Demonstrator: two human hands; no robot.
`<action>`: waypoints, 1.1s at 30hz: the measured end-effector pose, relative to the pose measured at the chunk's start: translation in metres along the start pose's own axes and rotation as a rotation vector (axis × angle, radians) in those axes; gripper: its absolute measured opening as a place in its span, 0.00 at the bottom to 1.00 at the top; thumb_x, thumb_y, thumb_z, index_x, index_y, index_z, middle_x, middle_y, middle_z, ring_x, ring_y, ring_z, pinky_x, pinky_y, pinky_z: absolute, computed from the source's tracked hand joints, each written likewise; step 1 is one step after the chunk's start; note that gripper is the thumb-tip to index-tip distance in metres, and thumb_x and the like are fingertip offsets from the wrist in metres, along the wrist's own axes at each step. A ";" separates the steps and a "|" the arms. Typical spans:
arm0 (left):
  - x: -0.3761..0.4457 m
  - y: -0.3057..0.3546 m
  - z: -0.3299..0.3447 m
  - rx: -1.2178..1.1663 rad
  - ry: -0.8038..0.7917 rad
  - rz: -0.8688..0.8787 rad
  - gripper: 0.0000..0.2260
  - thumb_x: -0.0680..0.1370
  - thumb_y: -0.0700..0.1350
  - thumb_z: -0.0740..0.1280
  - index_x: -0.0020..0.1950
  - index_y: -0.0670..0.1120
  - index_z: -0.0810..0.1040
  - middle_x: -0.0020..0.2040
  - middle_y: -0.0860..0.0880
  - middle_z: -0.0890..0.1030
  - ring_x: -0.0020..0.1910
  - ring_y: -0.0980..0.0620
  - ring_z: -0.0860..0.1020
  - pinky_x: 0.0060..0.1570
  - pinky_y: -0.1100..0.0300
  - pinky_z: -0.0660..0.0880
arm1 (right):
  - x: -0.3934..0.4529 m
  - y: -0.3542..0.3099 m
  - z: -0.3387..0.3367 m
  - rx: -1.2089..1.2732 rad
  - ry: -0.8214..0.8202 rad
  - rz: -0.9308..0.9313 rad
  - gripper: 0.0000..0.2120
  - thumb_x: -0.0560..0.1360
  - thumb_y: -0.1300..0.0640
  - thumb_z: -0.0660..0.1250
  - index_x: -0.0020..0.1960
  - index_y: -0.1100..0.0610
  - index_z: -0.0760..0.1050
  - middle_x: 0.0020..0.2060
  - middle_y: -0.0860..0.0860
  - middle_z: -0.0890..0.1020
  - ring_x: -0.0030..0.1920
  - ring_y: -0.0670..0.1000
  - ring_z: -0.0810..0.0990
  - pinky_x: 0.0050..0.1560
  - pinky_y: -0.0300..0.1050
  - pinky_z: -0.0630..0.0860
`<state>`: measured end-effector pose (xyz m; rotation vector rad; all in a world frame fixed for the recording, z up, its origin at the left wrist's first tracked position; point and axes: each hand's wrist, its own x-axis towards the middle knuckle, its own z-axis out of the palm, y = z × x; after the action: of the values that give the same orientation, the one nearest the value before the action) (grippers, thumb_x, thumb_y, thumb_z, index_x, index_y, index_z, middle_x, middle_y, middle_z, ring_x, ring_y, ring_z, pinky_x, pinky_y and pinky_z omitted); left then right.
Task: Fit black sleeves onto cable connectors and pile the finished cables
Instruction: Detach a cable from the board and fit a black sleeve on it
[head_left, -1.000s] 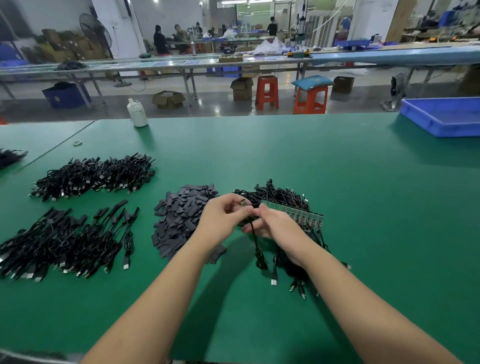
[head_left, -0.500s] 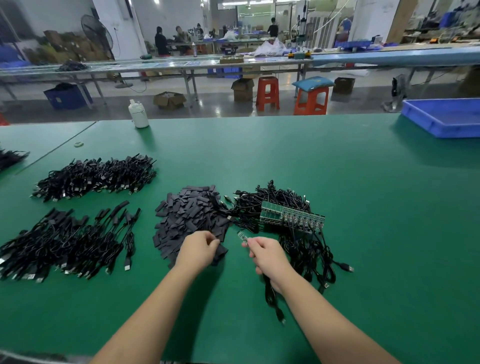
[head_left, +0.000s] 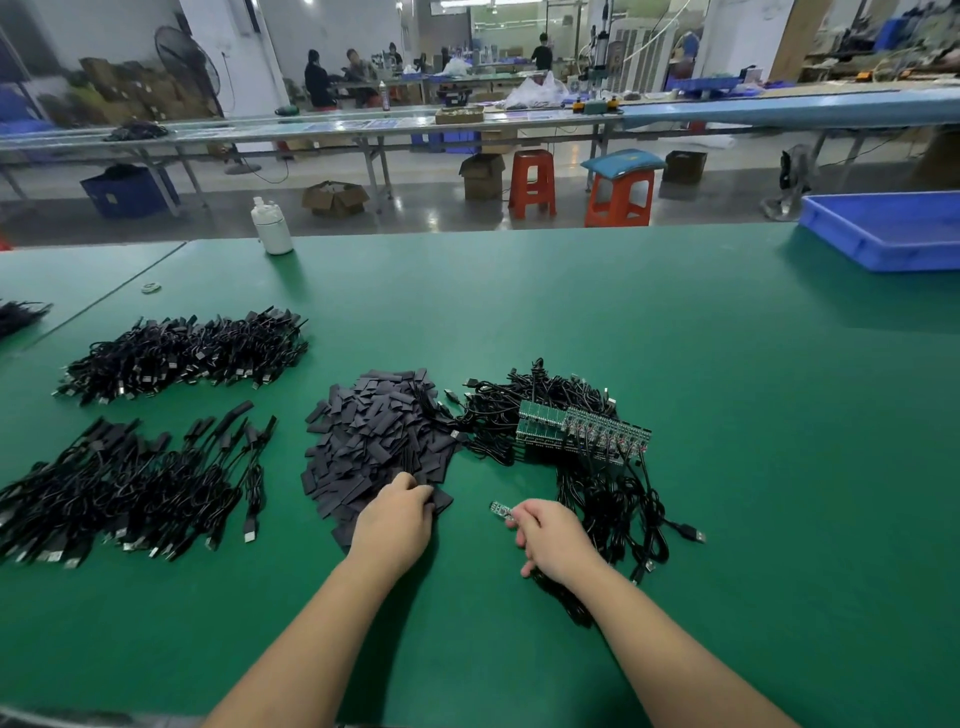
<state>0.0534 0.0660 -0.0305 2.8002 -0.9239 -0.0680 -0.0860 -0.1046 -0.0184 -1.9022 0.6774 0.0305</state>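
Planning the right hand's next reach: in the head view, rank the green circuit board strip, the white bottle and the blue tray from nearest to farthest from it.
From the right hand:
1. Green circuit board strip, just beyond the hand on the tangled cables.
2. Blue tray, far right corner of the table.
3. White bottle, far edge, to the left.

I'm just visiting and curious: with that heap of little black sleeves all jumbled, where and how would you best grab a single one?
Probably from the near edge of the sleeve pile, where the left hand already rests. The sleeves are flat strips lying loosely overlapped, so coming from above and pinching one free end that sticks out at the rim should lift it alone, without dragging its neighbours.
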 end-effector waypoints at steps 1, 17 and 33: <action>0.001 0.001 0.000 -0.001 0.020 0.004 0.13 0.83 0.50 0.58 0.62 0.50 0.78 0.56 0.51 0.74 0.54 0.48 0.75 0.48 0.53 0.77 | 0.000 0.002 -0.001 -0.052 -0.014 -0.022 0.13 0.85 0.55 0.56 0.46 0.54 0.77 0.37 0.50 0.77 0.27 0.45 0.74 0.30 0.38 0.73; -0.003 0.028 -0.019 -0.802 0.203 -0.229 0.08 0.78 0.40 0.67 0.48 0.55 0.77 0.38 0.53 0.81 0.33 0.59 0.76 0.33 0.65 0.73 | -0.001 0.009 -0.004 -0.125 -0.093 -0.044 0.12 0.83 0.48 0.59 0.46 0.49 0.79 0.38 0.46 0.80 0.27 0.42 0.68 0.27 0.34 0.66; -0.035 0.028 0.012 -1.129 -0.147 -0.165 0.12 0.77 0.36 0.71 0.55 0.50 0.84 0.38 0.50 0.82 0.31 0.56 0.73 0.35 0.65 0.72 | 0.005 0.005 -0.007 0.016 -0.119 0.012 0.10 0.83 0.55 0.61 0.57 0.53 0.81 0.40 0.45 0.81 0.30 0.45 0.70 0.30 0.38 0.69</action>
<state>0.0077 0.0627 -0.0375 1.8010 -0.4294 -0.6093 -0.0860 -0.1143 -0.0215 -1.8653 0.6069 0.1443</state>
